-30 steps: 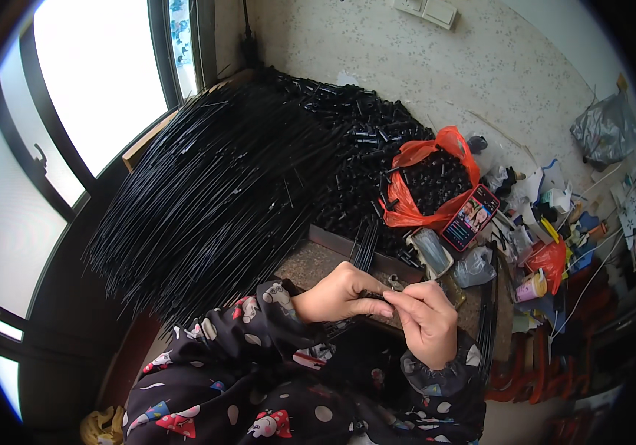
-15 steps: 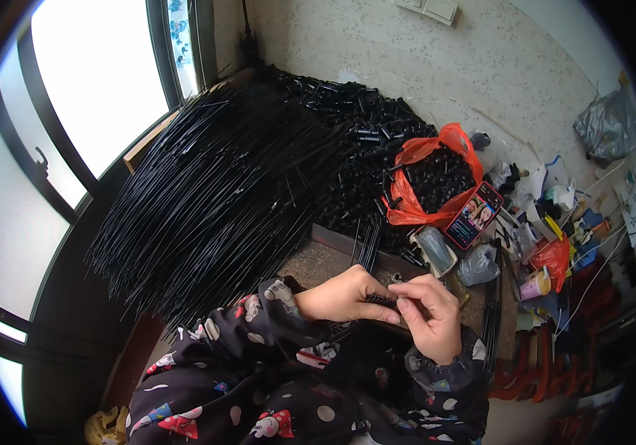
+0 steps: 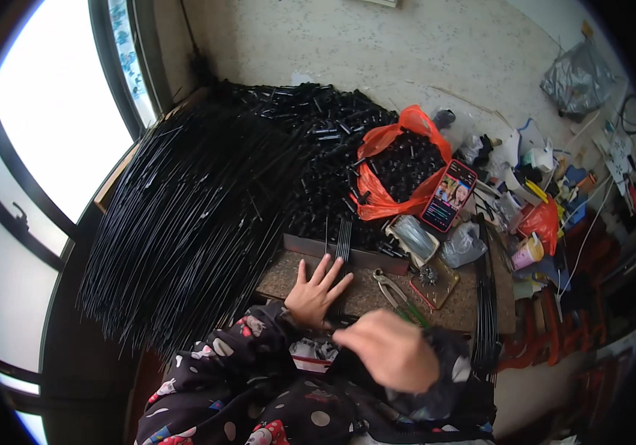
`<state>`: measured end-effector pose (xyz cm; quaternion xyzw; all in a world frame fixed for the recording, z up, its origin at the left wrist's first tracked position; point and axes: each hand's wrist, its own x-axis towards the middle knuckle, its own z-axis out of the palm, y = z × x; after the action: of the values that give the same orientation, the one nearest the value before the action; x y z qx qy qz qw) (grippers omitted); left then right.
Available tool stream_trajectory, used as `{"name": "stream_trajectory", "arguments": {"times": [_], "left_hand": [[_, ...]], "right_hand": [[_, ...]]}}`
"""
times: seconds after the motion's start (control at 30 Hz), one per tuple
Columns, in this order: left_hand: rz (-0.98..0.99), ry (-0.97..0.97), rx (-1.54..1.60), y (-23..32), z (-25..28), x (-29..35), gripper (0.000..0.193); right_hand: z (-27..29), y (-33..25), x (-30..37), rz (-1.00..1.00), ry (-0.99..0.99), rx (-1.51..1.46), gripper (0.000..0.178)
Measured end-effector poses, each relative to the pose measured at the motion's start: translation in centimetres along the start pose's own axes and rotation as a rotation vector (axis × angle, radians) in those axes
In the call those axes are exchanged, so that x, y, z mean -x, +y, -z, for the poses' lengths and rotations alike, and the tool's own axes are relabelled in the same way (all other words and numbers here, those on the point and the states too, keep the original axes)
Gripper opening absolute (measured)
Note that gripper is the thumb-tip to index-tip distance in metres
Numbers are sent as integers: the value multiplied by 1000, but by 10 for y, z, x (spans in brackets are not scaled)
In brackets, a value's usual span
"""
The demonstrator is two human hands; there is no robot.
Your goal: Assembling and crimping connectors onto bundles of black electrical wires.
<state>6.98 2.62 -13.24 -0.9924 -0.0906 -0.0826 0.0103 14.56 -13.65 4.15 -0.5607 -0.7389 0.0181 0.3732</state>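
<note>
My left hand [image 3: 316, 293] lies flat with its fingers spread on the speckled brown work board [image 3: 277, 273]. Its fingertips press on a few thin black rods [image 3: 344, 241] that stick out past a raised metal strip [image 3: 303, 243]. To the right of it and closer to me, my right hand [image 3: 392, 350] is smeared by motion, its fingers bent toward the left hand; what it holds, if anything, cannot be made out. Pliers [image 3: 398, 295] with green handles rest on the board beyond the right hand, beside a small flat tray [image 3: 445, 285] with little metal pieces.
A big heap of long black rods [image 3: 177, 230] fills the left side by the window. Behind are piled short black tubes [image 3: 325, 126] and a red plastic bag [image 3: 368, 196] of black parts. A phone [image 3: 449, 196], a clear box [image 3: 416, 239] and more rods [image 3: 486, 304] lie at right.
My hands have come apart. The left now lies flat on the board over the rods; the right has moved toward me. The dark piece between them no longer shows clearly, and the pliers are uncovered.
</note>
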Motion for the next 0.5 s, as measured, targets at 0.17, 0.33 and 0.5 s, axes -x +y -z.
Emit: {"name": "stream_trajectory", "arguments": {"times": [0.17,0.33,0.5], "left_hand": [[-30,68,135,-9,7,-3,100],[-157,9,31,-8,0,3,96],[-208,40,310,-10,-9,32,91]], "right_hand": [[3,16,3,-178,114,43,22],[-20,-15,22,126,-337,-404,19],[-36,128,-12,-310,-44,-511,14]]}}
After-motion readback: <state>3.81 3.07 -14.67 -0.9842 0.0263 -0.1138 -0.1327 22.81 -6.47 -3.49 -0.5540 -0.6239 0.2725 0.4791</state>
